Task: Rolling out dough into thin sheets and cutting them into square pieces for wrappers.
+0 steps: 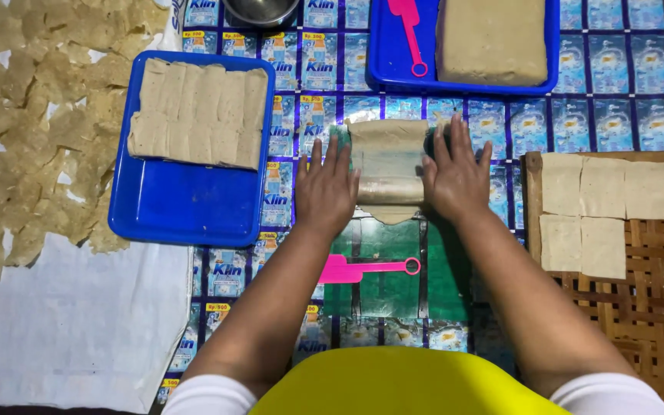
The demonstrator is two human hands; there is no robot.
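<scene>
While a pink scraper point(366, 268) lies near, left hand point(326, 188) and right hand point(455, 178) press open-palmed on the dough sheet point(388, 165).

You have two blue rectangular plastic trays in front of you, the near one point(186, 207) carrying a row of cut beige dough slabs and the far one point(382, 54) carrying one thick beige dough block point(492, 40). You also have two pink plastic scrapers, one point(366, 268) on the green mat and one point(408, 31) in the far tray. Six pale square dough sheets point(605, 207) lie on the woven bamboo rack point(647, 307), and one metal bowl point(259, 11) sits at the top edge.
</scene>
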